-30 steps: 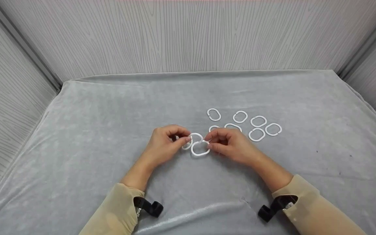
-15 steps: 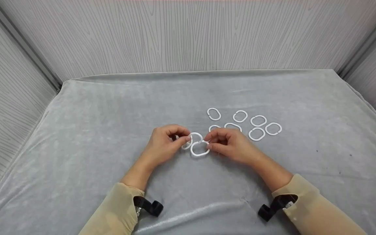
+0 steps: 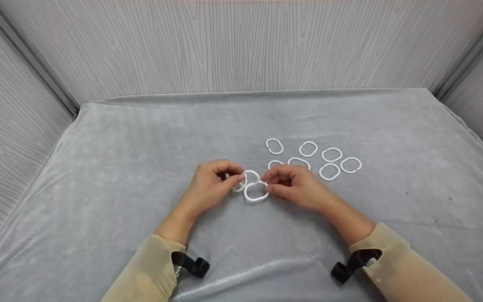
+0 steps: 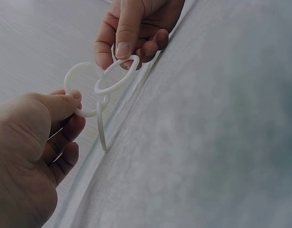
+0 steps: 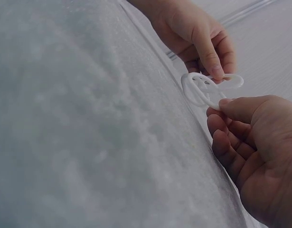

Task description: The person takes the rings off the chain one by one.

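My left hand [image 3: 214, 184] pinches a white oval curtain ring [image 4: 66, 81] between thumb and forefinger. Another white curtain ring [image 3: 256, 200], with a small split in its side, is pinched by the thumb and fingertips of my right hand [image 3: 300, 184]. The two rings cross each other between the hands. In the left wrist view, a third curtain ring [image 4: 101, 132] hangs down from the left hand's ring. Seen from the right wrist, the rings overlap closely, and the left hand [image 5: 195, 35] is just behind them.
Several loose white rings lie on the grey cloth [image 3: 149, 138] beyond and right of the right hand, one ring [image 3: 273, 139] farthest left and another ring [image 3: 351, 157] farthest right. The right hand partly covers the two nearest. Wood-grained panels [image 3: 241, 46] stand behind and beside the table.
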`<state>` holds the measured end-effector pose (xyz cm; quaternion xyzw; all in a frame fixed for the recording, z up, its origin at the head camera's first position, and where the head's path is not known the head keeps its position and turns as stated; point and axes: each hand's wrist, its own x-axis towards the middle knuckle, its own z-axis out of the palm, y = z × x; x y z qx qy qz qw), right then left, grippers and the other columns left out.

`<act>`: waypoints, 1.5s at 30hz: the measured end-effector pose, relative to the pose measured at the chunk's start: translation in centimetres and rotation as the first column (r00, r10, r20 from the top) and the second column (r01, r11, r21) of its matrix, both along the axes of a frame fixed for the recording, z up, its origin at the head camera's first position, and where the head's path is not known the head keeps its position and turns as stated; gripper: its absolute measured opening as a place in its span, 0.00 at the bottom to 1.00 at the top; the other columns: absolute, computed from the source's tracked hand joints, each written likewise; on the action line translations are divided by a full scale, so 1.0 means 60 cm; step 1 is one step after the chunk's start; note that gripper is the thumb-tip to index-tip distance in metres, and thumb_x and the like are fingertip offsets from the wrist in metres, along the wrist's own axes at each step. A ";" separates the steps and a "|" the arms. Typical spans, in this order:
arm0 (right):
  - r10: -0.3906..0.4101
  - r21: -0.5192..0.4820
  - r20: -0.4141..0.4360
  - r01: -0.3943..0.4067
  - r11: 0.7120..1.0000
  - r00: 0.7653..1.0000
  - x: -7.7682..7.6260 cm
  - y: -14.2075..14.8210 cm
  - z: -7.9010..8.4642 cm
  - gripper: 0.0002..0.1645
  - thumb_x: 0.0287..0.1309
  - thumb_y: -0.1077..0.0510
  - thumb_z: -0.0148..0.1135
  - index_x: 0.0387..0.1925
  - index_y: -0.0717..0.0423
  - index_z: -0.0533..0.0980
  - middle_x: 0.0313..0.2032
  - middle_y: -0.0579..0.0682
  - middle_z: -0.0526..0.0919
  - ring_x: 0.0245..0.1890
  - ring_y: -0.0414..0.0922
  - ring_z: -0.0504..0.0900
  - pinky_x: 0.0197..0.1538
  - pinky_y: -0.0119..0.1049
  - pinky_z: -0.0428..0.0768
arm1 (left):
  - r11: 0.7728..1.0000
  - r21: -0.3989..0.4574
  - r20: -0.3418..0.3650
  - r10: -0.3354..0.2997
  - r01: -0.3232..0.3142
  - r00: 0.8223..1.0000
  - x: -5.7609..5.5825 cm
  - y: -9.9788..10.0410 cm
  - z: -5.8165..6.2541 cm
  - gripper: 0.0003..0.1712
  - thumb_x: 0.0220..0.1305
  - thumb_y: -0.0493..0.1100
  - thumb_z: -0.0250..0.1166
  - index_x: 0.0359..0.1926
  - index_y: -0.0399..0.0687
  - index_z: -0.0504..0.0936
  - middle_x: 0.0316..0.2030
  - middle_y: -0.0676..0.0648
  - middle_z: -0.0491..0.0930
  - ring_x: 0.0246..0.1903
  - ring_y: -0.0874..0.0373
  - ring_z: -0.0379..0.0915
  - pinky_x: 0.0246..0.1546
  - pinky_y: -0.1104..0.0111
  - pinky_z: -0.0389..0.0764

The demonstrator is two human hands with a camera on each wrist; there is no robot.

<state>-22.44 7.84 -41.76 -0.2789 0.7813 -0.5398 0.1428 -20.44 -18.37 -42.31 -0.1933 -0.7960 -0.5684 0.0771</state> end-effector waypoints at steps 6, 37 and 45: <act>0.015 -0.004 -0.004 -0.015 1.000 1.000 -0.001 -0.001 0.000 0.10 0.66 0.65 0.71 0.47 0.64 0.84 0.33 0.56 0.87 0.28 0.38 0.79 0.32 0.27 0.76 | 1.000 -0.011 0.019 0.007 -0.007 1.000 0.000 -0.001 0.000 0.03 0.65 0.34 0.75 0.39 0.42 0.91 0.32 0.52 0.88 0.31 0.58 0.77 0.35 0.70 0.76; 0.024 0.003 -0.026 -0.024 1.000 0.999 0.001 0.001 0.003 0.08 0.68 0.64 0.69 0.46 0.65 0.84 0.34 0.56 0.87 0.31 0.38 0.80 0.34 0.26 0.75 | 0.996 0.030 -0.016 0.084 -0.084 0.996 -0.004 -0.001 -0.002 0.03 0.64 0.32 0.74 0.38 0.42 0.91 0.31 0.52 0.88 0.31 0.59 0.77 0.36 0.68 0.77; 0.002 0.019 -0.026 -0.002 1.000 1.000 0.001 0.001 0.006 0.09 0.69 0.65 0.68 0.48 0.64 0.84 0.31 0.55 0.84 0.27 0.38 0.78 0.31 0.27 0.75 | 0.993 0.051 -0.021 0.112 -0.111 0.993 -0.005 -0.001 -0.003 0.04 0.64 0.32 0.74 0.40 0.36 0.90 0.33 0.50 0.88 0.32 0.59 0.78 0.36 0.71 0.76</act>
